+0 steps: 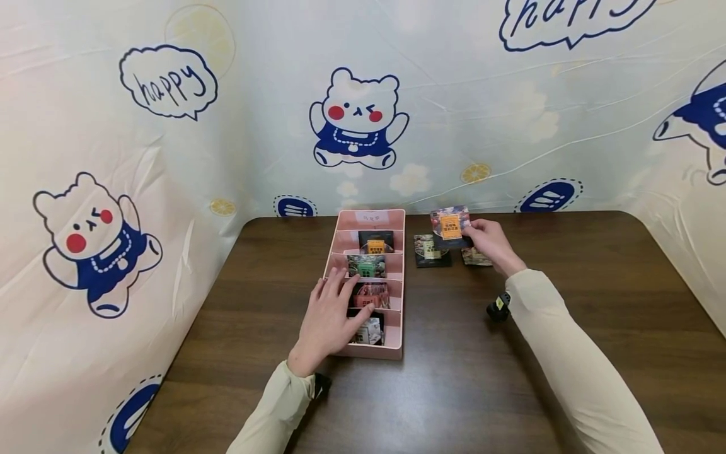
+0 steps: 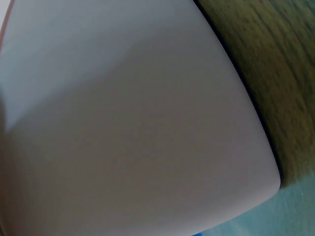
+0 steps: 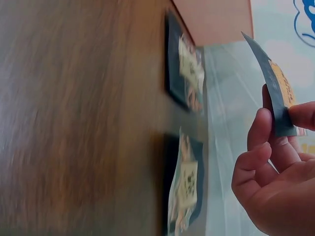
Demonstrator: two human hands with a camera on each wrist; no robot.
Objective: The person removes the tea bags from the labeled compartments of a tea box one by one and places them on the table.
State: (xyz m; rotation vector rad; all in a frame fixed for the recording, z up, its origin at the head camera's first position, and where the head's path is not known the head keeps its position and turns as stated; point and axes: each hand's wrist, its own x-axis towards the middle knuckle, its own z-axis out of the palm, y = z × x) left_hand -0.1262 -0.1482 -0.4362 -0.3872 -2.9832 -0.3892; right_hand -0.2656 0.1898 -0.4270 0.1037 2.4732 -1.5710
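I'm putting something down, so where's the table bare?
There's bare table between the pink box and right sleeve, and another patch left of the box. It's crowded right of the box's far end, where two packets lie and the right hand holds a third packet.

1 sachet (image 1: 450,227), dk. w/ orange label, sl. bowed, held aloft in R-hand grip (image 1: 492,244). 1 box (image 1: 391,352), pink, oblong, 5 compts., flat on table (image 1: 454,378); nearest 4 hold sachets (image 1: 367,267), labels (far–near) orange, green, red, pale.
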